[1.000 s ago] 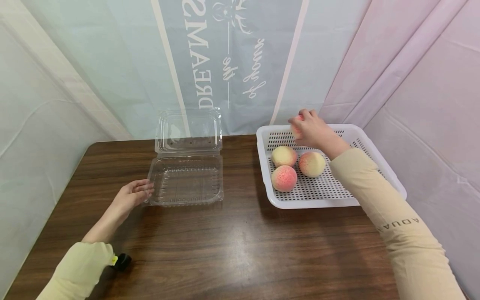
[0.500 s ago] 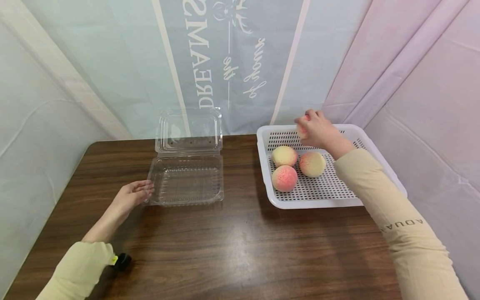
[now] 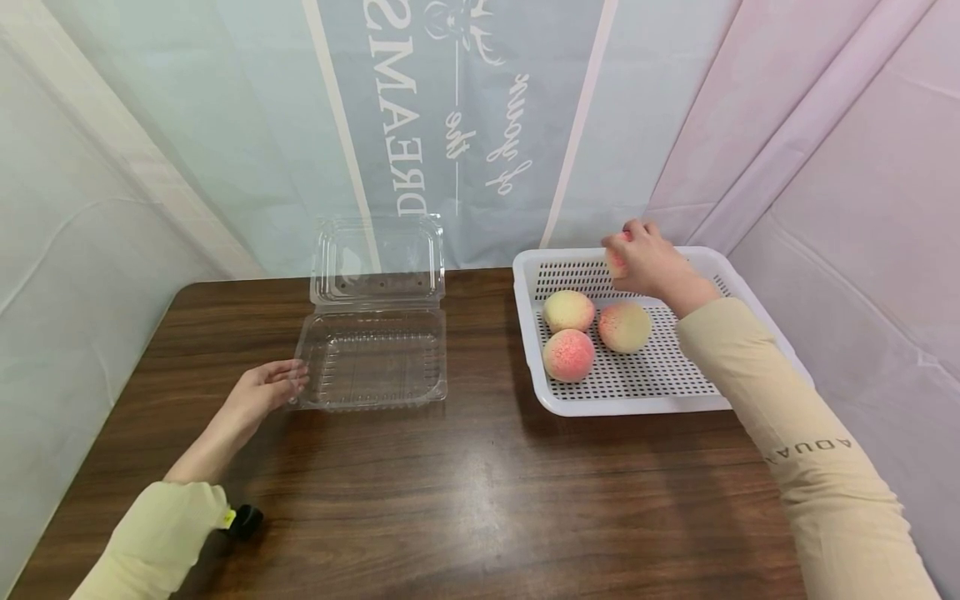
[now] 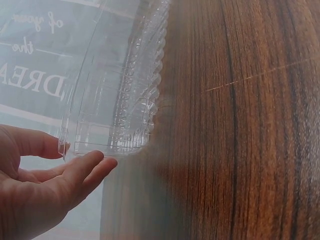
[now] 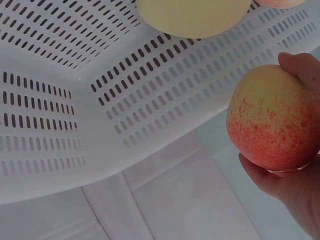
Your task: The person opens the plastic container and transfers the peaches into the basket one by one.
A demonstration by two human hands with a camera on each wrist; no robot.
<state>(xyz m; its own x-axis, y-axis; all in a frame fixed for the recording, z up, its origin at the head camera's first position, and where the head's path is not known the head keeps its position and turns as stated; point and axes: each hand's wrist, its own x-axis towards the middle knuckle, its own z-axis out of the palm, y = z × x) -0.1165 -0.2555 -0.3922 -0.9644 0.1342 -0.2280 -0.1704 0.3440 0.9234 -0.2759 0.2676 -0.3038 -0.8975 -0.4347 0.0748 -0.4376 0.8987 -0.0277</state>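
Note:
My right hand (image 3: 651, 265) grips a peach (image 5: 275, 117) with a yellow top and red-speckled lower side, held over the far side of the white basket (image 3: 555, 407). In the head view most of that peach is hidden by the hand. Three more peaches lie in the basket: a pale one (image 3: 568, 312), a half-red one (image 3: 625, 327) and a redder one (image 3: 568, 356). My left hand (image 3: 258, 396) pinches the left rim of a clear plastic clamshell container (image 4: 112, 100), thumb on one side and fingers on the other. The container's lid (image 3: 377, 262) stands raised at the back.
The brown wooden table (image 3: 450, 500) carries both the container and the basket. A printed cloth (image 3: 480, 125) hangs behind the table, and pale sheets (image 3: 862, 250) enclose the sides. A small black object (image 3: 245, 522) shows by the left sleeve.
My right hand has shifted a little to the right with the peach in its grip, over the basket's far side. The left hand and the container have stayed put.

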